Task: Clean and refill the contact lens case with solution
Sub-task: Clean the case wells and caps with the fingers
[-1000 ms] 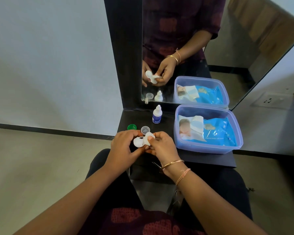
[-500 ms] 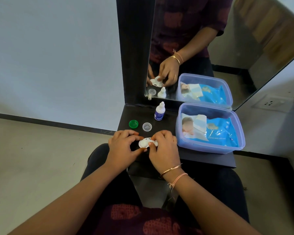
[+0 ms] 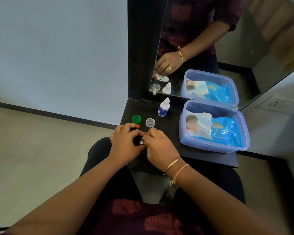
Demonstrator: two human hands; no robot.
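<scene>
Lying mostly hidden between the two hands, the lens case [image 3: 141, 142] is shown only as a white sliver. It is held in front of the solution bottle [image 3: 163, 109] and a little to its left, low over the black shelf [image 3: 210, 158]. The left hand [image 3: 126, 143] is curled round the case's left end, with the thumb brought in against it. The right hand [image 3: 159, 147] is bent over the other end, its fingertips pinching there. In the mirror [image 3: 261, 48] behind the bottle the case is seen more fully, its long axis running across from hand to hand. Neither hand is nearer, since both are on it.

The bottle is judged easier to reach with the right hand, being just beyond its knuckles. A green cap [image 3: 136, 119] and a clear cap [image 3: 150, 122] are set left of the bottle, apart from the case, so both wells are taken to be uncovered.

A blue label is carried by the bottle, and pale print by the wipes pack [image 3: 226, 131] in the blue box [image 3: 214, 148] to the bottle's right. Neither can be read.
</scene>
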